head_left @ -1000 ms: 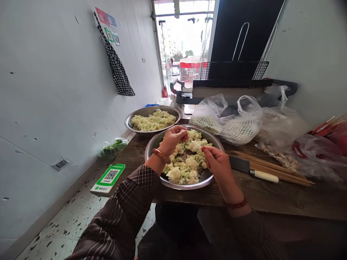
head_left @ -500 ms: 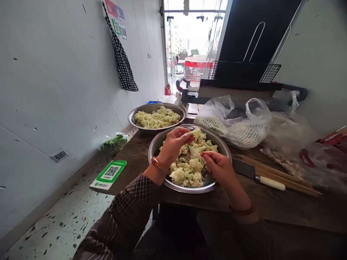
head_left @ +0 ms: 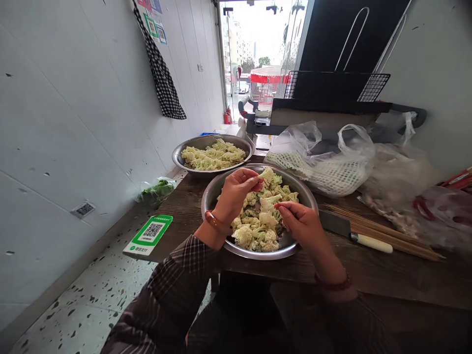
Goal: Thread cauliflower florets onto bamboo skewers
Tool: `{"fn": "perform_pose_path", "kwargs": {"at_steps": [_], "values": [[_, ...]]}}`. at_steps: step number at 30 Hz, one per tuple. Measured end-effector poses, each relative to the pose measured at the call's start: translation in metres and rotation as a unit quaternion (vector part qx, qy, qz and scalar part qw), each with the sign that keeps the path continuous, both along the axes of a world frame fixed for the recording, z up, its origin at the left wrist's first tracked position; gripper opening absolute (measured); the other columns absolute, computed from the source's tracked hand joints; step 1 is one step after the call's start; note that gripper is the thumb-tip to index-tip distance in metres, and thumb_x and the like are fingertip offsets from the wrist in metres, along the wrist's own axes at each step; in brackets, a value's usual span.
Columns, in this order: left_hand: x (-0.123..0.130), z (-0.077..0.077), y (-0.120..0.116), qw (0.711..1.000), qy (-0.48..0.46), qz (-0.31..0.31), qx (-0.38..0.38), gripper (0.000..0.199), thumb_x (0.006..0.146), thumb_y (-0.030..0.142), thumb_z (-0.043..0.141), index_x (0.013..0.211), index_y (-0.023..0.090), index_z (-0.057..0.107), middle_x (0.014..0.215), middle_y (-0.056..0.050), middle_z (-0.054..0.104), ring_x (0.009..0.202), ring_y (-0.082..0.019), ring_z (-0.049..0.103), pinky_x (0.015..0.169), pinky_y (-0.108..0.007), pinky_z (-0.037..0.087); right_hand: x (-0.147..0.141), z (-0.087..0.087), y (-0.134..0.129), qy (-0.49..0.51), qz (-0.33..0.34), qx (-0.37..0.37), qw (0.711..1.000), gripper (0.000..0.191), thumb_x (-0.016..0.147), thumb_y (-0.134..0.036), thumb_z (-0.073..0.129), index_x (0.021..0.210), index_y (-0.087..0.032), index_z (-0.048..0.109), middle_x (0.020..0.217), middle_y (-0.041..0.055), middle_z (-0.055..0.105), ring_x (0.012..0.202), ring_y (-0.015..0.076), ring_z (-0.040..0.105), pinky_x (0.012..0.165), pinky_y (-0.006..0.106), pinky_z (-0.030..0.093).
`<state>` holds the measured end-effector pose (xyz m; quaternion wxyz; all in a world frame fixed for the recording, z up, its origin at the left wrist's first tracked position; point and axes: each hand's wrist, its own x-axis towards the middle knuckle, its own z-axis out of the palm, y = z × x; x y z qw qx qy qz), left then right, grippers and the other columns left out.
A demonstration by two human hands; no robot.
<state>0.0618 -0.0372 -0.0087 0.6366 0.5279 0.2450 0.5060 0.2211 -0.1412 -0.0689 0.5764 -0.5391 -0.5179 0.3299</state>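
Note:
My left hand (head_left: 238, 192) is closed on a pale cauliflower floret (head_left: 266, 173), held over the near metal basin (head_left: 212, 189). Facing it, my right hand (head_left: 300, 221) pinches with thumb and forefinger what looks like a thin bamboo skewer (head_left: 269, 189), whose tip points up toward the floret; most of it is hard to make out. Loose cauliflower pieces (head_left: 258, 236) lie in the basin beneath both hands. Behind it, a second metal basin (head_left: 177, 156) holds skewered cauliflower (head_left: 214, 155).
To the right lie a cleaver (head_left: 372, 243) and a bundle of bamboo skewers (head_left: 401, 240). Plastic bags (head_left: 332, 167) stand behind them on the dark wooden table (head_left: 184, 206). A green QR code sign (head_left: 149, 236) rests at the left edge, beside the wall.
The view has shifted slightly. Both hands keep their grips over the near basin, and my right hand sits a little closer to the floret, with only small movement.

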Motion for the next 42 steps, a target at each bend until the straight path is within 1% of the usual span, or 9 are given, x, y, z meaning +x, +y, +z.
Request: {"fn": "perform_pose_path", "kwargs": {"at_steps": [8, 14, 17, 25, 28, 32, 35, 38, 42], "values": [[0.003, -0.002, 0.001, 0.999, 0.016, 0.034, 0.035, 0.018, 0.072, 0.023, 0.079, 0.079, 0.013, 0.067, 0.075, -0.003, 0.07, 0.074, -0.014, 0.068, 0.076, -0.029, 0.052, -0.001, 0.003, 0.0, -0.007, -0.007, -0.001, 1.0, 0.04, 0.088, -0.052, 0.066, 0.096, -0.015, 0.079, 0.057, -0.0017, 0.055, 0.049, 0.0106, 0.043, 0.046, 0.024, 0.031], [0.004, 0.001, -0.001, 0.995, 0.05, 0.056, 0.062, 0.014, 0.073, 0.023, 0.077, 0.077, 0.014, 0.067, 0.069, -0.001, 0.069, 0.067, -0.013, 0.065, 0.07, -0.027, 0.051, -0.001, 0.007, -0.002, -0.038, -0.014, 0.006, 0.999, 0.038, 0.089, -0.049, 0.064, 0.097, -0.015, 0.079, 0.057, -0.0012, 0.058, 0.048, 0.0108, 0.046, 0.047, 0.024, 0.035], [0.004, 0.001, -0.001, 0.99, 0.082, 0.069, 0.094, 0.013, 0.073, 0.024, 0.076, 0.075, 0.015, 0.067, 0.067, 0.0, 0.068, 0.065, -0.012, 0.063, 0.067, -0.026, 0.05, -0.002, 0.007, -0.003, -0.074, -0.029, 0.014, 0.997, 0.036, 0.09, -0.046, 0.062, 0.095, -0.015, 0.079, 0.056, -0.0009, 0.058, 0.049, 0.0116, 0.047, 0.048, 0.025, 0.037], [0.001, -0.006, 0.006, 0.972, 0.155, 0.062, 0.163, 0.012, 0.075, 0.026, 0.073, 0.079, 0.016, 0.07, 0.071, -0.002, 0.07, 0.068, -0.014, 0.064, 0.067, -0.027, 0.049, -0.003, 0.007, -0.005, -0.094, -0.052, 0.025, 0.994, 0.034, 0.09, -0.044, 0.061, 0.095, -0.015, 0.079, 0.058, 0.0009, 0.061, 0.056, 0.0159, 0.055, 0.05, 0.026, 0.041], [0.004, -0.008, 0.005, 0.968, 0.176, 0.038, 0.177, 0.01, 0.077, 0.025, 0.071, 0.079, 0.016, 0.07, 0.074, -0.002, 0.071, 0.07, -0.015, 0.064, 0.069, -0.028, 0.049, -0.003, 0.006, -0.004, -0.092, -0.062, 0.035, 0.993, 0.033, 0.089, -0.043, 0.061, 0.095, -0.016, 0.079, 0.059, 0.0012, 0.062, 0.057, 0.0164, 0.056, 0.05, 0.026, 0.04], [0.008, -0.008, -0.002, 0.954, 0.208, -0.018, 0.215, 0.005, 0.078, 0.02, 0.069, 0.077, 0.015, 0.071, 0.075, -0.002, 0.069, 0.072, -0.013, 0.06, 0.07, -0.027, 0.045, -0.002, 0.004, -0.001, -0.086, -0.081, 0.051, 0.992, 0.032, 0.09, -0.042, 0.061, 0.095, -0.016, 0.079, 0.058, 0.0005, 0.061, 0.059, 0.0168, 0.058, 0.052, 0.026, 0.04], [0.008, -0.006, -0.004, 0.963, 0.19, -0.057, 0.18, 0.011, 0.079, 0.026, 0.072, 0.081, 0.015, 0.071, 0.079, -0.003, 0.068, 0.073, -0.013, 0.057, 0.069, -0.025, 0.045, -0.002, 0.002, 0.0, -0.08, -0.078, 0.055, 0.992, 0.032, 0.091, -0.043, 0.06, 0.094, -0.016, 0.078, 0.056, -0.0003, 0.06, 0.058, 0.0164, 0.057, 0.052, 0.026, 0.04], [0.005, -0.005, -0.004, 0.974, 0.169, -0.061, 0.135, 0.023, 0.082, 0.037, 0.072, 0.087, 0.015, 0.071, 0.082, -0.003, 0.066, 0.073, -0.012, 0.055, 0.065, -0.024, 0.043, -0.003, 0.003, -0.001, -0.079, -0.072, 0.057, 0.993, 0.033, 0.092, -0.045, 0.06, 0.091, -0.017, 0.077, 0.055, -0.0012, 0.057, 0.056, 0.0154, 0.054, 0.052, 0.026, 0.039], [0.005, -0.01, -0.001, 0.97, 0.189, -0.115, 0.104, 0.034, 0.084, 0.048, 0.069, 0.083, 0.015, 0.071, 0.073, -0.001, 0.059, 0.066, -0.011, 0.048, 0.057, -0.023, 0.037, -0.005, 0.006, -0.004, -0.106, -0.072, 0.058, 0.99, 0.033, 0.092, -0.045, 0.06, 0.088, -0.017, 0.076, 0.052, -0.0023, 0.054, 0.053, 0.0143, 0.051, 0.052, 0.026, 0.037]]}}
